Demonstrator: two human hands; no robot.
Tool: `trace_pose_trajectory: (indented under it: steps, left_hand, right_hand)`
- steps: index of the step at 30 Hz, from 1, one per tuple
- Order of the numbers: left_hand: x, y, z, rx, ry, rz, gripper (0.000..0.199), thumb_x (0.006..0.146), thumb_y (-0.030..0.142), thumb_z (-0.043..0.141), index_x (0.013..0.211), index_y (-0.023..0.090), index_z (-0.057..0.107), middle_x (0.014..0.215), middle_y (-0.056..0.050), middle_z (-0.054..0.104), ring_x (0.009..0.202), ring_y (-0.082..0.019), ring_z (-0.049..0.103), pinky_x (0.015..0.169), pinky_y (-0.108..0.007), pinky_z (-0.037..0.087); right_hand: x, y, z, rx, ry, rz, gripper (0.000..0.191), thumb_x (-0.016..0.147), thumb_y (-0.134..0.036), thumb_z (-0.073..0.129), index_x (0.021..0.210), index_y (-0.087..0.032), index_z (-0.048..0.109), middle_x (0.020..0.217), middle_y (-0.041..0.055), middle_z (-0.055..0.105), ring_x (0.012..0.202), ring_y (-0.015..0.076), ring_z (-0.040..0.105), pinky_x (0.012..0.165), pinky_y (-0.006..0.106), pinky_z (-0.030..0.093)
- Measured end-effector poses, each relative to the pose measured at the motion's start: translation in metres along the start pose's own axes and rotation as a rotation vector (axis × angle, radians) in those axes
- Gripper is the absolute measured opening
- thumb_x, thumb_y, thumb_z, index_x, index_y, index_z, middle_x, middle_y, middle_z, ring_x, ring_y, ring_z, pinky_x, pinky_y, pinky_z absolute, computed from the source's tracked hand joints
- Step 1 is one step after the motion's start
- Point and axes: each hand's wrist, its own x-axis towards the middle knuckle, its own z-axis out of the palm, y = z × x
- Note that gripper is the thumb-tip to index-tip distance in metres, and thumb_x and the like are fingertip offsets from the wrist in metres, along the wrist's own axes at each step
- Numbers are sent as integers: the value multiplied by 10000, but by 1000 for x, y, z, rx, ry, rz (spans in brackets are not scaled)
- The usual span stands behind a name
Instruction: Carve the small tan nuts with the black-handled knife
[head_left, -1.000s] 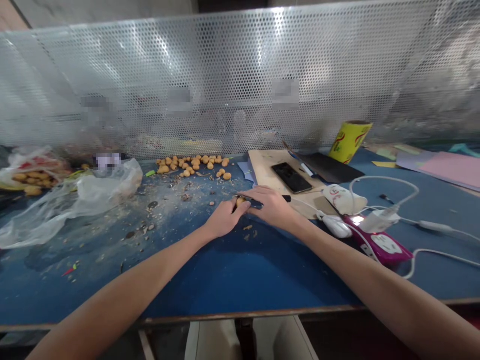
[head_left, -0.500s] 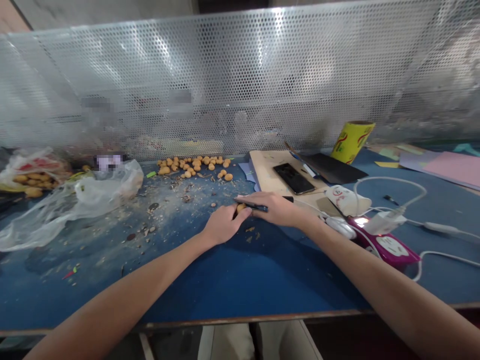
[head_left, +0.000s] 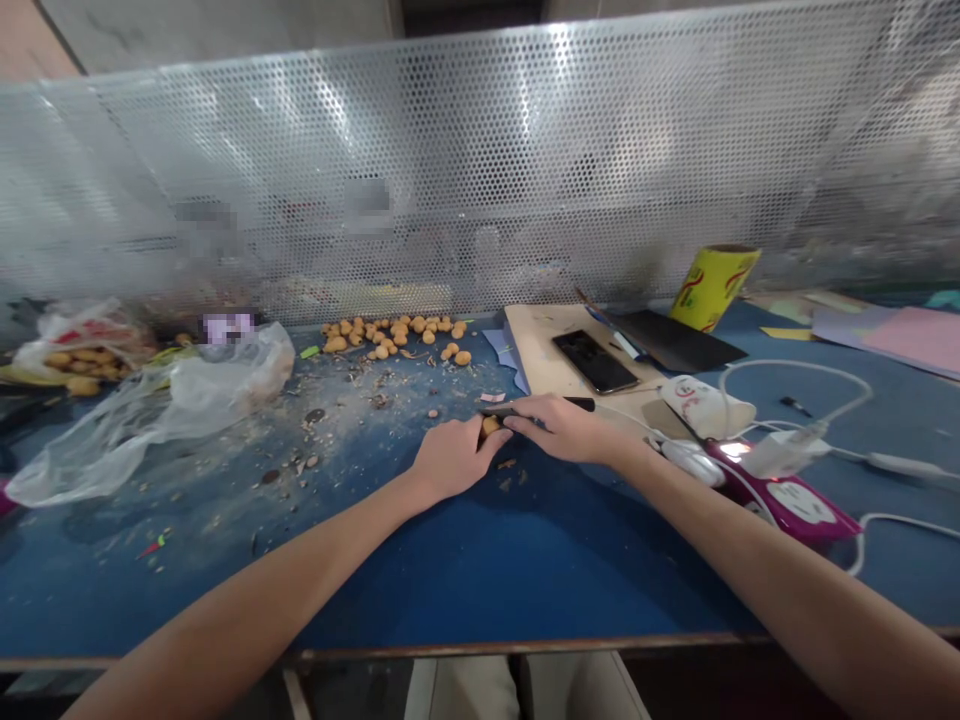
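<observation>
In the middle of the table my left hand (head_left: 451, 458) is closed round a small round yellow-brown potato-like piece (head_left: 490, 426), mostly covered by the fingers. My right hand (head_left: 566, 428) grips a knife with a dark blade (head_left: 498, 411); its black handle (head_left: 580, 404) sticks out beyond the hand. The blade lies across the top of the held piece, and right fingertips are close to the left thumb. Whether the edge has cut in cannot be seen. Several similar yellow-brown pieces (head_left: 401, 328) lie in a loose group by the perforated screen.
Crumbs and scraps litter the blue table (head_left: 480, 570). On the left are a clear plastic bag (head_left: 202, 385) and a bag of yellow-brown pieces (head_left: 88, 345). To the right lie a phone (head_left: 595, 360), a yellow roll (head_left: 712, 288), a magenta power strip (head_left: 802, 500) and white cables.
The right fingers have drawn back slightly along the knife, showing more of its blade and of the held piece. The whole view has shifted slightly.
</observation>
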Motion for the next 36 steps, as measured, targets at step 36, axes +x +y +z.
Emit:
trace_pose_trajectory:
  steps: [36]
  left_hand:
    - [0, 5, -4, 222, -54, -63, 546, 949, 550, 282, 961, 144, 646, 840, -156, 704, 771, -327, 687, 672, -429, 514]
  right_hand:
    - [4, -9, 16, -246, 43, -38, 277, 949, -169, 417, 1007, -139, 686, 940, 115, 707, 888, 224, 653, 793, 338, 499]
